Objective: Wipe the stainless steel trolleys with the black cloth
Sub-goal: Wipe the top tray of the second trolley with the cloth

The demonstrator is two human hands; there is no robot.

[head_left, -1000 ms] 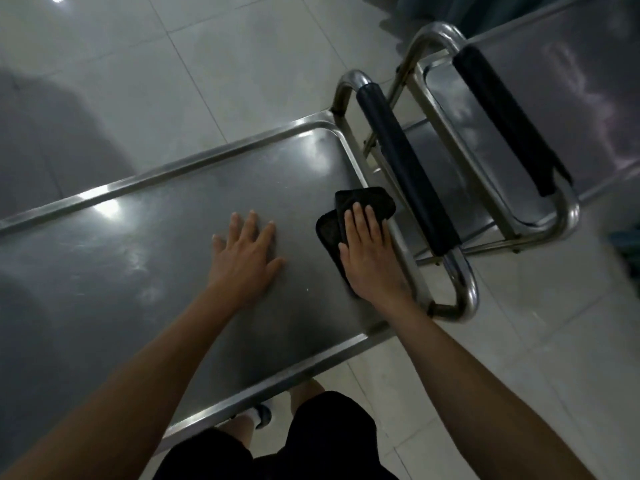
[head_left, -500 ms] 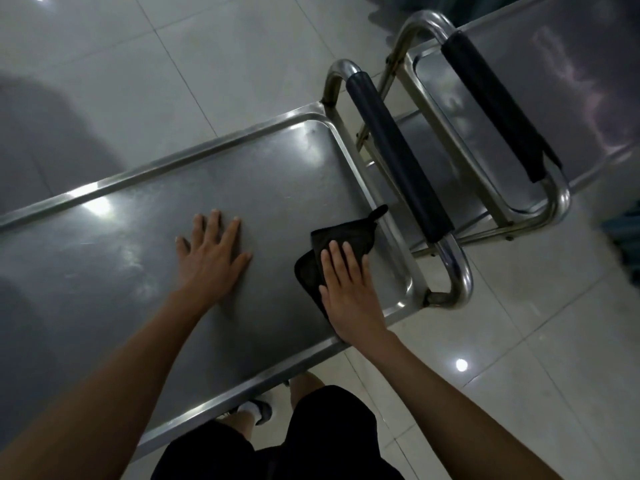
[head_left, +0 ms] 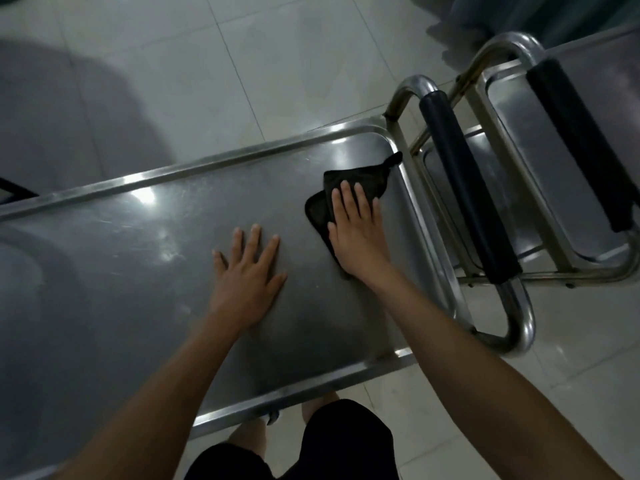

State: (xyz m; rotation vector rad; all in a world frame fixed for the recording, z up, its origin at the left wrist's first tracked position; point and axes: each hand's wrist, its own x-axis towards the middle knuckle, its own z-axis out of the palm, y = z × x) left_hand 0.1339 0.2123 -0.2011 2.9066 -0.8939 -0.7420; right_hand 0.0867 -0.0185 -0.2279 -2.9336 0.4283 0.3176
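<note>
The black cloth (head_left: 349, 188) lies bunched at the far right end of the near trolley's top tray (head_left: 138, 237), just beside the raised rim, a small tag poking toward the corner. My right hand (head_left: 358, 237) lies flat on it, fingers straight and pressing, not curled round it. My left hand (head_left: 247, 275) is spread flat on the bare steel to the left, bracing. To wipe well I would keep the palm weight even, run long overlapping strokes along the tray, and push the cloth's edge into the rounded corner and rim channel. The steel looks smooth, dull-glossy, faintly scratched and smeared. The cloth seems soft and matte. The black padded handle (head_left: 467, 188) sits on a tubular chrome frame, and a second trolley (head_left: 512, 98) stands right of it.
</note>
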